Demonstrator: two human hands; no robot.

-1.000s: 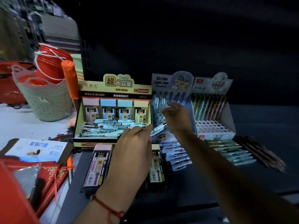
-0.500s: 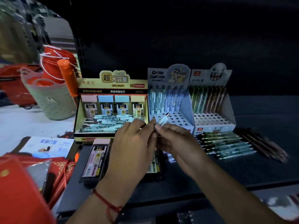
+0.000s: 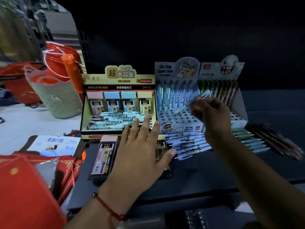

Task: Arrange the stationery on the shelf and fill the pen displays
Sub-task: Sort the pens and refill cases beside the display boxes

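My right hand (image 3: 210,114) pinches a pale blue pen (image 3: 192,103), its tip tilted down over the holed tray of the cartoon pen display (image 3: 171,118). Several blue pens stand in that display's back rows. My left hand (image 3: 142,151) hovers with fingers spread over the lead-refill boxes (image 3: 103,157) on the dark shelf (image 3: 206,172), its thumb near a pile of loose blue pens (image 3: 188,144). A yellow lead-refill display box (image 3: 118,103) stands to the left with light blue pens lying in it.
A second white pen display (image 3: 237,116) with green and brown pens stands on the right; loose green and dark pens (image 3: 257,139) lie before it. Stacked baskets (image 3: 56,95), an orange tube (image 3: 72,71) and red packets (image 3: 24,184) crowd the left.
My hands have parted. The right hand carried the pen up and right to the cartoon display, while the left hand let go, opened and dropped over the refill boxes.
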